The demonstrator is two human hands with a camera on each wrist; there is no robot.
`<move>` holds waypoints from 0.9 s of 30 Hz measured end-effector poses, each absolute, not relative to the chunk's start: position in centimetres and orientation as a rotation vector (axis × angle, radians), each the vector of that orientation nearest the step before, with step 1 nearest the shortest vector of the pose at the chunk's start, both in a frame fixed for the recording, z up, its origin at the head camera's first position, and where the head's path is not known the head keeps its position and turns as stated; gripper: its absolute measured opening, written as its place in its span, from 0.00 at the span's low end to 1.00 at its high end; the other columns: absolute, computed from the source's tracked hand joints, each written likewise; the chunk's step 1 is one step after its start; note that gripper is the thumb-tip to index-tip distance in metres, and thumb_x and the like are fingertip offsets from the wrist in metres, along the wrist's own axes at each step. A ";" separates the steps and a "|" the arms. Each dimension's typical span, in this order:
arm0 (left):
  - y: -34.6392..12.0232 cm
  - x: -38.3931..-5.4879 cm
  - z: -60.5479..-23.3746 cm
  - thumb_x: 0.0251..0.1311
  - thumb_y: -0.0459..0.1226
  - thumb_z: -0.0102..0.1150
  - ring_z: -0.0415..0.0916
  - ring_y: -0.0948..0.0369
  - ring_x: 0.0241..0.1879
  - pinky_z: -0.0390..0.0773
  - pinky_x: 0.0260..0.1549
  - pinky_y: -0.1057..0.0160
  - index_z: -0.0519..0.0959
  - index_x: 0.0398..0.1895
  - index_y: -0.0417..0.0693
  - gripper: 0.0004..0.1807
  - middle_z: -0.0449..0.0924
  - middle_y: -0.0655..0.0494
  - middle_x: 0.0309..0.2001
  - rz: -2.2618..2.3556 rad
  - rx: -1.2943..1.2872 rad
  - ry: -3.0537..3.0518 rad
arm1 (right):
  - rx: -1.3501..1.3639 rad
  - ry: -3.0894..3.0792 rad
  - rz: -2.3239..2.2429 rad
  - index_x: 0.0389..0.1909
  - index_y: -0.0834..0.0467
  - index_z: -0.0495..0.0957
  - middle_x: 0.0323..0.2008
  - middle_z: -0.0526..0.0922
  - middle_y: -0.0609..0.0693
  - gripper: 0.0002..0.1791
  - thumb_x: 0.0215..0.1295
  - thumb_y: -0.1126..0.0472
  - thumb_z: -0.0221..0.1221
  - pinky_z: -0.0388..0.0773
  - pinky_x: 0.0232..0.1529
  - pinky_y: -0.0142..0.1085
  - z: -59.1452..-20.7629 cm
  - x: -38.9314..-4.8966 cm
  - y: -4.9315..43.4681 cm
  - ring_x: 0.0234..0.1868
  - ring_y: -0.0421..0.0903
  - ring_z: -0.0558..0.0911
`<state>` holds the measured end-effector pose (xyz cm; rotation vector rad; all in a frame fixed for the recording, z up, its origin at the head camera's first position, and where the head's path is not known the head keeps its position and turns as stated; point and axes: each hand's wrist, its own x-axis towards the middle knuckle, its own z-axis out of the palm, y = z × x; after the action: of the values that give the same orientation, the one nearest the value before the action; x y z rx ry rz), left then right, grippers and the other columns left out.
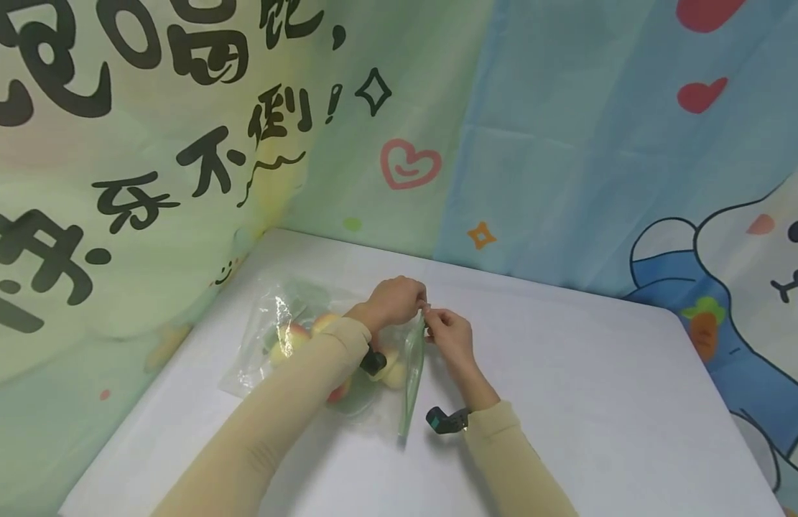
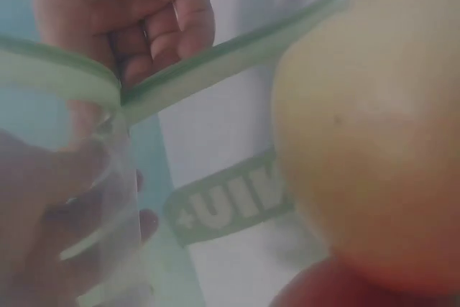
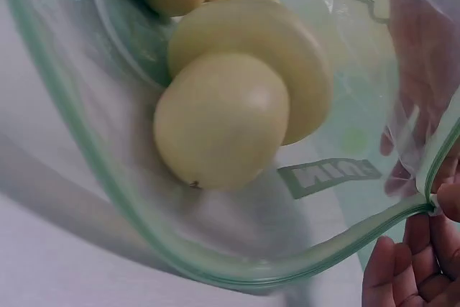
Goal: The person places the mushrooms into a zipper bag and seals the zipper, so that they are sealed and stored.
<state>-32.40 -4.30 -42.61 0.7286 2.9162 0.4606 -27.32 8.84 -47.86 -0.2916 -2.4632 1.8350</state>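
A clear zip bag [image 1: 246, 362] with a green edge lies on the white table, its mouth facing right. Inside it are several round, pale yellow and red fruit-like pieces [image 1: 289, 341]. A pale, mushroom-like piece [image 3: 237, 106] lies near the mouth. My left hand [image 1: 395, 300] reaches across the bag and pinches the far end of the green zip strip [image 1: 411, 373]. Right beside it, my right hand [image 1: 452, 336] pinches the same strip between thumb and fingers. In the right wrist view, the strip gapes away from the pinched end. Plastic partly covers the left hand [image 3: 424, 62] there.
The white table [image 1: 586, 388] stretches to the right of the bag. Behind it hangs a printed cloth [image 1: 554, 143] with hearts and a cartoon bear. A small black camera [image 1: 447, 420] sits on the right wrist, another camera [image 1: 373, 361] on the left.
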 end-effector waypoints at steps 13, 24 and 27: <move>-3.4 -33.7 -43.7 0.71 0.41 0.51 0.75 0.60 0.30 0.77 0.29 0.63 0.82 0.44 0.46 0.12 0.83 0.55 0.40 0.602 0.411 2.969 | -0.216 -2.760 1.702 0.29 0.61 0.81 0.15 0.71 0.44 0.16 0.67 0.52 0.55 0.66 0.17 0.28 -50.1 -22.9 9.2 0.18 0.40 0.69; -3.1 -34.8 -45.4 0.71 0.40 0.49 0.77 0.58 0.32 0.79 0.32 0.59 0.82 0.45 0.45 0.13 0.84 0.53 0.40 0.728 0.301 2.923 | -0.020 -2.906 1.599 0.25 0.58 0.78 0.14 0.70 0.42 0.14 0.65 0.54 0.56 0.61 0.17 0.28 -50.5 -16.8 9.5 0.17 0.38 0.66; -2.9 -35.1 -45.5 0.71 0.40 0.48 0.79 0.57 0.35 0.81 0.35 0.58 0.82 0.46 0.45 0.13 0.84 0.53 0.42 0.690 0.310 2.936 | 0.065 -2.931 1.566 0.26 0.58 0.78 0.15 0.70 0.41 0.13 0.66 0.54 0.56 0.61 0.18 0.28 -50.5 -15.7 9.9 0.18 0.38 0.65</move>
<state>-35.09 -2.89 -45.50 0.3097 2.9356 0.6902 -15.65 9.91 -50.45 0.0649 -2.9311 1.5664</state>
